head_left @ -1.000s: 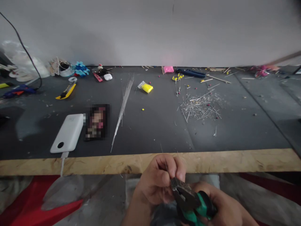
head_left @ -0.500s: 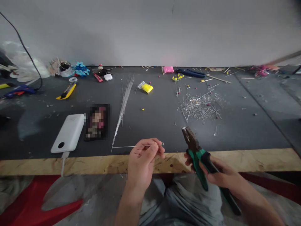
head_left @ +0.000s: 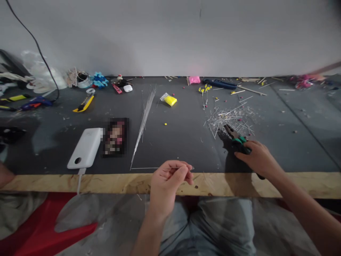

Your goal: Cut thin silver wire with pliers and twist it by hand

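My left hand (head_left: 170, 179) hovers over the table's wooden front edge, its fingers pinched on a thin straight wire (head_left: 149, 168) that runs level to the left and has a small bend at its right tip. My right hand (head_left: 257, 158) reaches forward over the dark mat, closed round the green handles of pliers (head_left: 236, 137). The plier jaws point at a heap of cut wire pieces (head_left: 231, 119). A bundle of long wires (head_left: 144, 119) lies on the mat ahead of my left hand.
A white power bank (head_left: 85, 147) and a phone (head_left: 115, 137) lie at left, a yellow utility knife (head_left: 84, 104) behind them. Yellow clay in a bag (head_left: 169, 100), pink clay (head_left: 194, 79) and a blue tool (head_left: 220, 84) sit near the wall. Another person's hand (head_left: 4, 175) shows at far left.
My hands parted from my lap. The left lifted the wire to the table edge; the right carried the pliers forward and right to the heap of cut pieces.
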A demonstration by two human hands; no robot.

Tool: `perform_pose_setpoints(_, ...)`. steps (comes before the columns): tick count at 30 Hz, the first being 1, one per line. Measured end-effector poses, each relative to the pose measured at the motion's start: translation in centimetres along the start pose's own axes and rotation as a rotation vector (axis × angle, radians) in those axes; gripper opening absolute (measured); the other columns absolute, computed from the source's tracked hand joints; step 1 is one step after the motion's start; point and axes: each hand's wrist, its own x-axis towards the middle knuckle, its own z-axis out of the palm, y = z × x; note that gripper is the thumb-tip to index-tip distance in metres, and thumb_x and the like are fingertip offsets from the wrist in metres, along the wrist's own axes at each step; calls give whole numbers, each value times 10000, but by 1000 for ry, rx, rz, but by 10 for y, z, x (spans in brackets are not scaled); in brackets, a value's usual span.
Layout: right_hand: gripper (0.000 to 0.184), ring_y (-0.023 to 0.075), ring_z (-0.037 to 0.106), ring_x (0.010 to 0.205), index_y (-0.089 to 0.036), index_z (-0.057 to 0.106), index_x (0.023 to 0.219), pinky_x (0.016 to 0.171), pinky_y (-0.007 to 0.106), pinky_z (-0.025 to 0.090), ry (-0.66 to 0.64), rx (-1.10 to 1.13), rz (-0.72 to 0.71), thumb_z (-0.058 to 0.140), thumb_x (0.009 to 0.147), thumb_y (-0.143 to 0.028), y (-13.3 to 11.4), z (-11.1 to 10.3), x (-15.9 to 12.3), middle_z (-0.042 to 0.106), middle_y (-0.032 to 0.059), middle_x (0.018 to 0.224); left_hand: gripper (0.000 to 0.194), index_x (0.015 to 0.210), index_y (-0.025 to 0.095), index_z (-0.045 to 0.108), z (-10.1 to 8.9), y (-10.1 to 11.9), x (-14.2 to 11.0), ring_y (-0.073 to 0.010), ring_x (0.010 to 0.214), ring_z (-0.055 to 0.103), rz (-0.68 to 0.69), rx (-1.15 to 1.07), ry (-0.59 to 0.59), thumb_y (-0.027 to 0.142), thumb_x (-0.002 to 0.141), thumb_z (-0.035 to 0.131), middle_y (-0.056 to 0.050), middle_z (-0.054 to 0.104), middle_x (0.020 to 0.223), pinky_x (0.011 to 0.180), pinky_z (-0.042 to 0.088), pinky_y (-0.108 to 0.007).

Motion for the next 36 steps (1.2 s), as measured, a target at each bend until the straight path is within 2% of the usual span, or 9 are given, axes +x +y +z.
perform_pose_setpoints(4, 191, 394, 580, 1028, -209, 623, 757, 911, 518, 406, -10, 29, 6, 620, 672, -379, 10, 0, 4, 670, 171, 973, 93, 729, 140, 668, 6, 5, -1, -99, 587, 629, -68, -28, 30, 206, 771, 719, -19, 700, 734, 532, 528, -214)
perform_pose_setpoints(8, 194, 352, 561, 1101, -218, 648, 867, 964, 491, 399, 39, 105, 2, 596, 734, -349, 2, -8, 0, 645, 159, 1124, 131, 703, 134, 648, 11, 7, -1, -85, 543, 613, -136, -46, -4, 219, 778, 712, 3, 668, 663, 521, 511, -199)
perform_pose_setpoints(10, 197, 294, 592, 1024, -236, 658, 908, 909, 437, 439, 20, 194, 9, 572, 790, -368, -12, -15, -6, 653, 126, 1121, 134, 694, 133, 647, 13, 7, -1, -83, 550, 613, -140, -57, -19, 215, 781, 710, 3, 664, 662, 519, 506, -191)
perform_pose_setpoints(12, 255, 240, 617, 817, -227, 663, 946, 769, 380, 476, -150, 505, 127, 595, 814, -434, -33, -21, -17, 688, 83, 915, 130, 696, 135, 650, 15, 6, -1, -81, 558, 615, -140, -65, -32, 210, 786, 707, 1, 667, 671, 518, 506, -184)
perform_pose_setpoints(16, 260, 178, 599, 788, -219, 694, 870, 733, 294, 467, -374, 865, 198, 725, 748, -447, -81, -23, -43, 677, 28, 849, 123, 696, 137, 654, 18, 3, -1, -79, 555, 614, -162, -77, -55, 205, 779, 714, 2, 672, 667, 506, 509, -177)
perform_pose_setpoints(23, 225, 150, 603, 712, -200, 682, 863, 641, 260, 485, -474, 1232, 209, 736, 761, -394, -132, -15, -78, 677, 22, 768, 109, 719, 136, 666, 21, -1, -6, -92, 593, 628, -213, -17, -91, 208, 797, 690, -15, 689, 681, 534, 541, -192)
perform_pose_setpoints(28, 205, 124, 569, 630, -188, 643, 754, 592, 242, 463, -519, 1398, 251, 737, 770, -369, -140, -15, -83, 636, 2, 670, 97, 711, 142, 657, 27, 5, -8, -105, 599, 648, -249, 49, -72, 210, 752, 712, -11, 688, 652, 563, 545, -200)
perform_pose_setpoints(33, 198, 111, 546, 628, -185, 655, 772, 606, 240, 436, -597, 1517, 282, 737, 784, -364, -134, -16, -86, 626, -4, 677, 64, 743, 158, 662, 23, 11, -9, -96, 613, 634, -195, 251, -137, 206, 784, 671, -2, 667, 657, 598, 509, -187)
perform_pose_setpoints(36, 184, 114, 549, 621, -188, 667, 793, 608, 246, 439, -612, 1546, 278, 744, 781, -354, -132, -16, -87, 626, -5, 668, 111, 796, 170, 665, 20, 11, -11, -128, 670, 642, -188, 363, -184, 275, 823, 645, -17, 663, 726, 641, 514, -232)
